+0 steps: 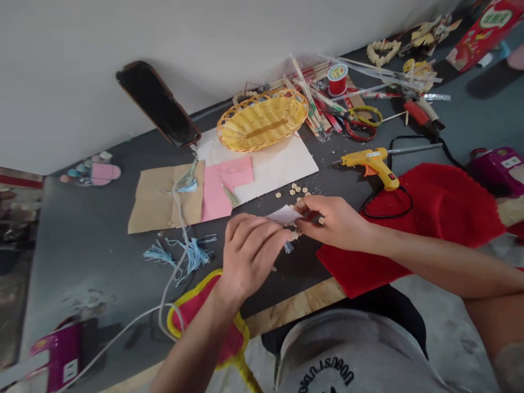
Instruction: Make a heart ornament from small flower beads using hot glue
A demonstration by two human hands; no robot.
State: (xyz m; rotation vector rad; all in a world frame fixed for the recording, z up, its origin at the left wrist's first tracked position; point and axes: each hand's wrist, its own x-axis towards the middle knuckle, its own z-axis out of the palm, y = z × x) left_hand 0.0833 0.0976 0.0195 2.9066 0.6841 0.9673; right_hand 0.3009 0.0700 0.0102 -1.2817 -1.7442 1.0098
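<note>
My left hand (249, 254) is closed around the left part of a small white paper piece (285, 214) near the table's front edge. My right hand (338, 224) pinches the right end of that paper between thumb and fingers. Small flower-shaped wooden pieces (297, 189) lie just beyond the hands, and one shows by the left fingertips. A bit of blue tassel (289, 247) hangs below the paper; what it is attached to is hidden.
A yellow glue gun (370, 161) and red felt (442, 202) lie to the right. Behind are a wicker basket (262, 121), scissors (362, 121) and a leaning phone (158, 103). Blue tassels (194, 256), a white cable (166, 289) and a pink-and-yellow item (200, 303) are at left.
</note>
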